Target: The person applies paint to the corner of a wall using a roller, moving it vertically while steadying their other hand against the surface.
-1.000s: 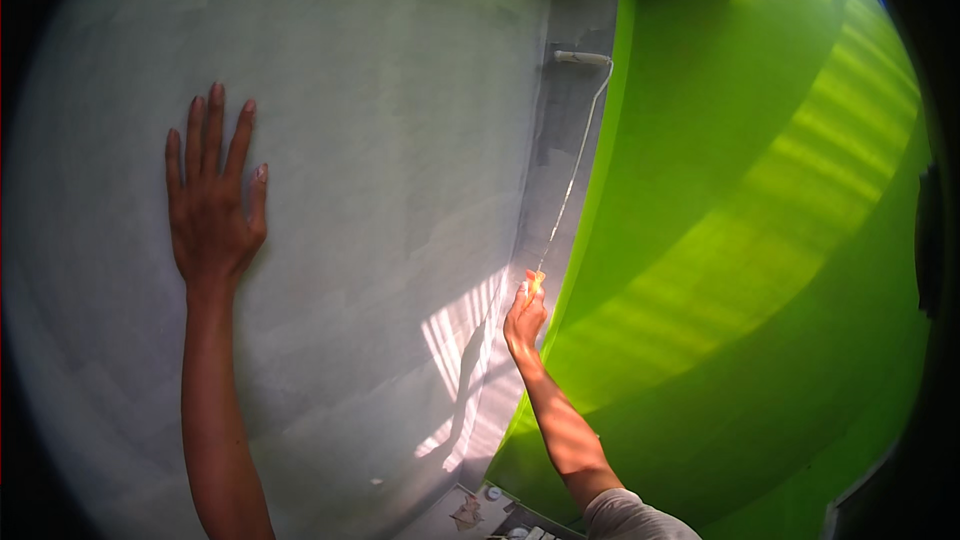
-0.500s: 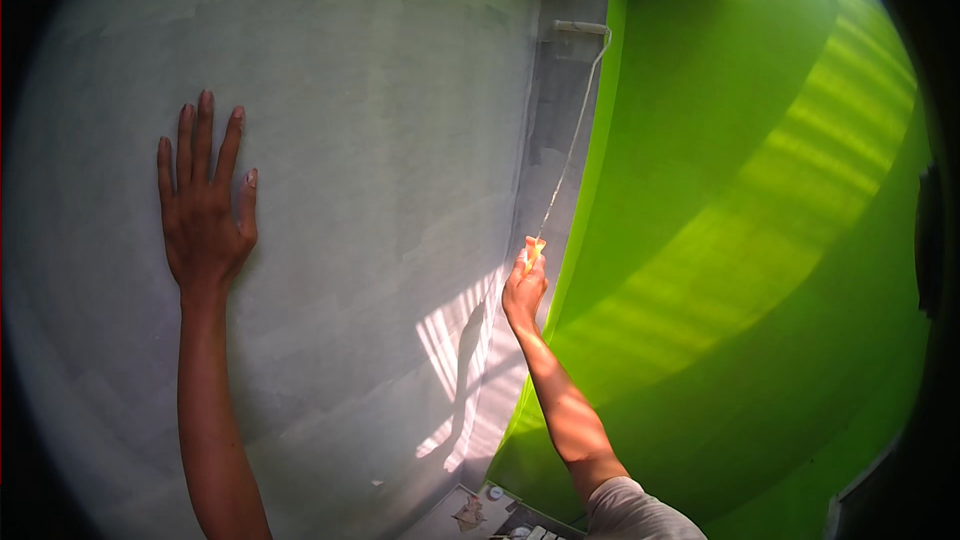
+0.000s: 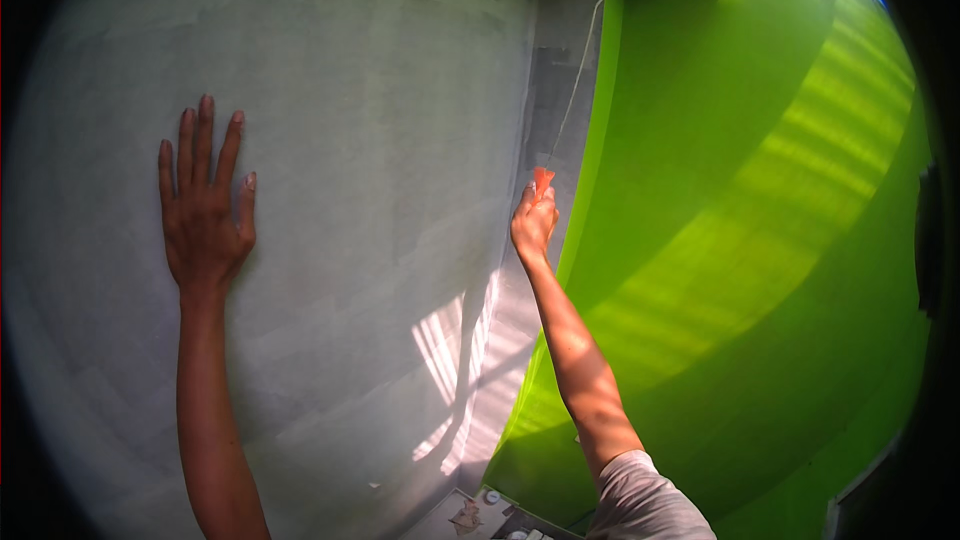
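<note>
My left hand (image 3: 207, 225) lies flat on the pale grey wall (image 3: 370, 150), fingers spread and holding nothing. Out in front, my right hand (image 3: 534, 221) is wrapped round the orange handle of a paint roller (image 3: 543, 178). Its thin metal rod slants upward from the fist. The roller's head is at the top, faint against the narrow grey wall strip (image 3: 553, 80) in the corner. That strip runs between the broad grey surface and a bright green wall (image 3: 690, 140). Part of the handle is hidden inside my fingers.
Striped sunlight and a shadow of an arm fall low on the corner. Below, near the bottom edge, are a small round pale object (image 3: 491, 497) and a brownish scrap (image 3: 465, 517). A dark object (image 3: 930, 240) shows at the far right.
My right hand has moved upward with the paint roller, carrying its head higher along the narrow strip. The left hand stays in almost the same place on the wall.
</note>
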{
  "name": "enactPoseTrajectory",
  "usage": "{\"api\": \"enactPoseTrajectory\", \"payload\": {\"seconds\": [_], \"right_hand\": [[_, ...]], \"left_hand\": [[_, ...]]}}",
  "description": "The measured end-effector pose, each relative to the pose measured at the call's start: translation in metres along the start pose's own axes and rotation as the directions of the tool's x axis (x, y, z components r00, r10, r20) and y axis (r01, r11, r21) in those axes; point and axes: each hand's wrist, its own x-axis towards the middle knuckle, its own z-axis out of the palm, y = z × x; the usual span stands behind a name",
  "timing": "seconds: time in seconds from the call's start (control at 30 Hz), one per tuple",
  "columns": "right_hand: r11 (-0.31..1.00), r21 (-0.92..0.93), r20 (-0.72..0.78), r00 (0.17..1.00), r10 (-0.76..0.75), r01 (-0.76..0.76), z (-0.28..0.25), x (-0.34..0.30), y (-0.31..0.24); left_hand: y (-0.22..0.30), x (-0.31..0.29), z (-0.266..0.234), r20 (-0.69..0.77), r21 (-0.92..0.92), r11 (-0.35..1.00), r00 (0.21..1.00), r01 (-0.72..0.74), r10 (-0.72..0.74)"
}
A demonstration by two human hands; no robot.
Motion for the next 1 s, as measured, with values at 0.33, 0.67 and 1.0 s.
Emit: {"api": "enactPoseTrajectory", "payload": {"seconds": [0.33, 0.67, 1.0], "right_hand": [[0.972, -0.056, 0.006, 0.973, 0.229, -0.229, -0.026, -0.091, 0.034], [0.983, -0.011, 0.046, 0.982, 0.183, -0.183, -0.04, -0.181, 0.069], [0.982, 0.085, 0.056, 0.985, 0.165, -0.17, -0.01, -0.109, 0.019]], "left_hand": [[-0.004, -0.001, -0.001, -0.004, -0.005, 1.0, 1.0, -0.002, 0.002], [-0.002, 0.0, 0.0, 0.011, 0.0, 1.0, 1.0, -0.006, 0.006], [0.001, 0.001, -0.003, 0.001, -0.029, 1.0, 1.0, 0.0, 0.0]]}}
